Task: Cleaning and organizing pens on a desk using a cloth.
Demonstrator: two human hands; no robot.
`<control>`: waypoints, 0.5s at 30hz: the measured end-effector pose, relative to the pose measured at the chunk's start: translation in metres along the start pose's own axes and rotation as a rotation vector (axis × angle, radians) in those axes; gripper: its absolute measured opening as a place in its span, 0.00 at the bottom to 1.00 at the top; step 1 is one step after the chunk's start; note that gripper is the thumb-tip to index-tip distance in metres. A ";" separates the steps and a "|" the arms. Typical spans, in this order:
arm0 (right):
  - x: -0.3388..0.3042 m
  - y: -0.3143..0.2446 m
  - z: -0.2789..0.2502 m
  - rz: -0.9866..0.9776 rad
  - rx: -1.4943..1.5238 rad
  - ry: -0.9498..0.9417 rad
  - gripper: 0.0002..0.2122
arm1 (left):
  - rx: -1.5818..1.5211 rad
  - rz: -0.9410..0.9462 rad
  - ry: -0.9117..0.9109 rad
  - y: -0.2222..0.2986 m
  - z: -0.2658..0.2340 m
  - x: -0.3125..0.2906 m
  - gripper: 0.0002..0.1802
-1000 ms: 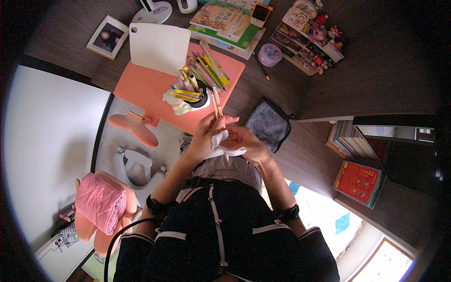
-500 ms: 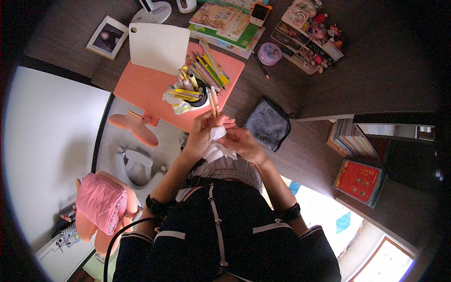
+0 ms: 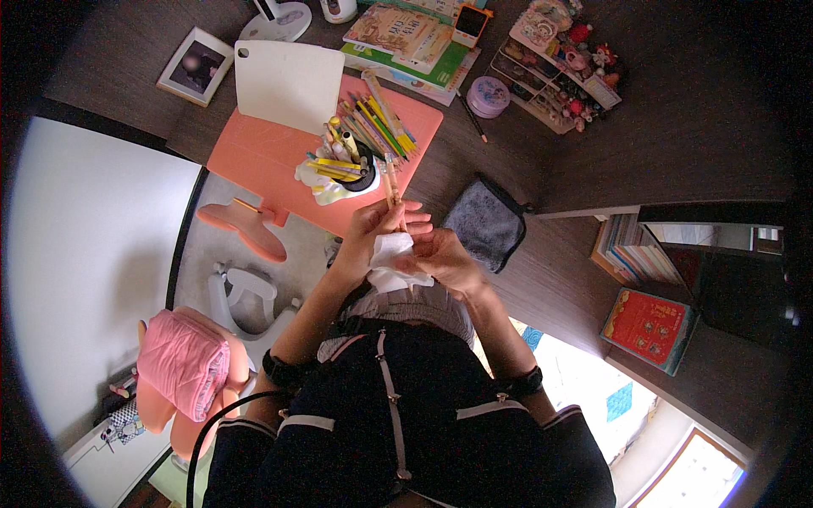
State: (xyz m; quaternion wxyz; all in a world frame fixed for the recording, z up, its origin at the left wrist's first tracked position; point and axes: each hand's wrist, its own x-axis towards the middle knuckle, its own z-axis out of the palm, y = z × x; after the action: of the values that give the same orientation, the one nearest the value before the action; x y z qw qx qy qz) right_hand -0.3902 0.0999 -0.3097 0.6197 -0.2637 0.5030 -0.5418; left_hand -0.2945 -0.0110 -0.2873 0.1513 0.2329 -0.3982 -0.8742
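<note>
My left hand [image 3: 364, 229] is closed around two slim pencils [image 3: 391, 179], whose upper ends point away from me, close to the pen cup. In my right hand [image 3: 450, 261], the fingers pinch a crumpled white tissue [image 3: 391, 251] against the lower part of the pencils. Both hands touch the tissue, and it hides much of the pencils' lower length. Just beyond stands a black pen cup [image 3: 370, 173] full of pens and pencils, with a white and yellow figure on its side. Behind it lies a row of loose pencils [image 3: 378, 127].
A salmon desk mat [image 3: 262, 157] holds a white board [image 3: 290, 85]. Books [image 3: 402, 38], a round lilac tin [image 3: 488, 96] and a trinket rack [image 3: 555, 72] stand farther back. To the right lies a grey cloth [image 3: 484, 222]. A pink-cushioned chair [image 3: 182, 364] is at left.
The pencils have shifted slightly right and toward me. My right hand has moved a little to the right, and the tissue has been reshaped around the pencils.
</note>
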 end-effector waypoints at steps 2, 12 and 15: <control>-0.001 -0.006 0.010 -0.061 0.059 0.081 0.08 | -0.001 -0.002 -0.010 -0.001 -0.002 -0.001 0.21; 0.001 0.010 0.015 -0.185 0.095 0.169 0.11 | 0.289 0.150 0.065 0.001 -0.003 0.002 0.16; 0.003 -0.001 0.014 -0.255 0.102 0.250 0.11 | 0.217 0.095 0.090 0.008 0.000 -0.002 0.17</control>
State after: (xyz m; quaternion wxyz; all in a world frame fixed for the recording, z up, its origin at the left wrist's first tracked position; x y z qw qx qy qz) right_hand -0.3780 0.0941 -0.3050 0.4914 -0.2240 0.5103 -0.6693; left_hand -0.2916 -0.0154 -0.2806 0.1839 0.2678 -0.4940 -0.8065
